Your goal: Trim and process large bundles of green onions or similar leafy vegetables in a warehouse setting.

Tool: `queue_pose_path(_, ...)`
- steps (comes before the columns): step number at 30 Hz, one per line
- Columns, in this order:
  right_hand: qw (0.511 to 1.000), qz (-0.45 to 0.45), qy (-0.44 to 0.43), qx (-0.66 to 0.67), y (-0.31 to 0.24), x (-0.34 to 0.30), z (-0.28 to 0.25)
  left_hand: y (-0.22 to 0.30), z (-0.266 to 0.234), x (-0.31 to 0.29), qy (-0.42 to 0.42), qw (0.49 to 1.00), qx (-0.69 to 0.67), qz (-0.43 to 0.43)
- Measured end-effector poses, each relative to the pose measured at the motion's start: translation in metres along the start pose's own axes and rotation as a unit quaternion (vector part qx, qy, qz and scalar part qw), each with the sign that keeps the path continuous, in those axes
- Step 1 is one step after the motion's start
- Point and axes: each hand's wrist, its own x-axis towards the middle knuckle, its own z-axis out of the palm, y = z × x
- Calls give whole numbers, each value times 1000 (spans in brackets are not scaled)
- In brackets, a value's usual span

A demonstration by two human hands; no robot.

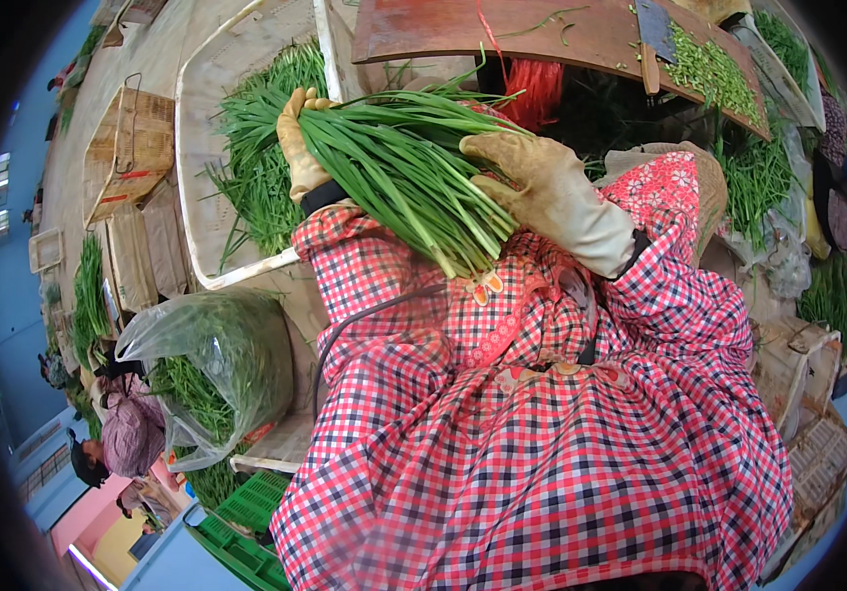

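Note:
A thick bunch of garlic chives point(399, 163) lies slanted before my chest, its pale cut ends toward me and its leaves toward the far side. My left hand point(298, 138), in a tan-and-white work glove, is closed round the leafy part from the left; the leaves hide part of its fingers. My right hand point(547, 192), in a similar glove, grips the stalks from the right, with thumb and fingers against them near the cut ends. Left of the bunch, a large white tub point(189, 148) holds more loose chives point(261, 187).
A wooden board point(433, 30) ahead carries a cleaver point(652, 39) and chopped green pieces point(704, 74). Red plastic strands point(534, 94) hang below it. A clear bag of greens point(217, 360) and a green crate point(246, 512) stand at left. Wicker baskets point(128, 148) and other people are farther off.

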Motion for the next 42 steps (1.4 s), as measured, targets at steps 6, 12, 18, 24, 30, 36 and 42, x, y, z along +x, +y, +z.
queue_pose_path(6, 991, -35, 2, -132, -1, 8, 14, -1, 1, 1, -8, 1000, -9, -5)
queue_pose_path(12, 968, -56, -18, -244, -2, 24, 25, -1, 9, -2, 1, 1000, 12, 6)
queue_pose_path(18, 992, 49, -28, -115, 5, 27, 22, -8, 20, -19, -86, 995, -35, 23)
queue_pose_path(24, 965, 200, -36, 163, 12, 30, -2, -12, 15, -21, -107, 991, -60, 52)
queue_pose_path(30, 870, 269, -51, 410, 18, 22, -26, -12, 1, -13, -86, 991, -27, 94)
queue_pose_path(36, 763, 223, 96, 599, 50, -5, -62, -8, -10, -11, -105, 991, -62, 59)
queue_pose_path(42, 933, 57, 124, -334, 33, -14, -100, -8, -7, -11, -82, 993, -72, 40)
